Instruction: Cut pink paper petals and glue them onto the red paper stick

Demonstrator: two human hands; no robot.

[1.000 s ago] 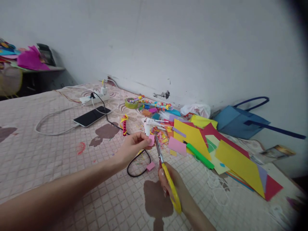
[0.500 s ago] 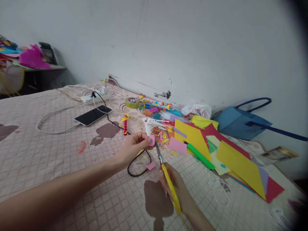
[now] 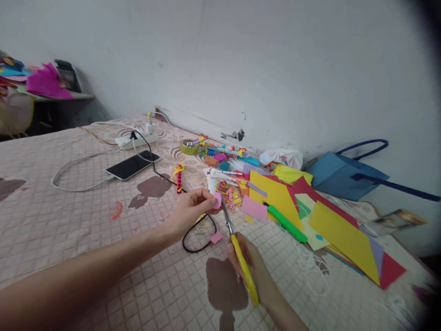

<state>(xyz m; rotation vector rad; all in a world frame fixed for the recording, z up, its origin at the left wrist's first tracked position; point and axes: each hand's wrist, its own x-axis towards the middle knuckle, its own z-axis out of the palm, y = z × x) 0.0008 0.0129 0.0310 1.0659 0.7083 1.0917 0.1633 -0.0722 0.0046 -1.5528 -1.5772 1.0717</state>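
Observation:
Between the thumb and fingers of my left hand (image 3: 195,207) is a small piece of pink paper (image 3: 217,200). My right hand (image 3: 253,262) is wrapped round the yellow handles of a pair of scissors (image 3: 244,264), whose blades point up and away, right beside the pink paper's edge. Whether the blades touch the paper I cannot tell. Below my left hand, another small pink paper piece (image 3: 216,237) lies on the cloth by a black cable loop (image 3: 196,251). A white glue gun (image 3: 211,180) stands just behind the pinched paper, with colourful scraps (image 3: 231,195) around it.
Coloured paper sheets (image 3: 339,239) and a green cutter (image 3: 287,224) lie on the right, before a blue bag (image 3: 344,174). A phone (image 3: 132,166), a power strip (image 3: 138,140) and cables are on the left. A tape roll (image 3: 189,147) sits near the wall.
Almost nothing differs. Both hands, the pink paper and the scissors keep nearly the same place, with only a very slight shift of the view.

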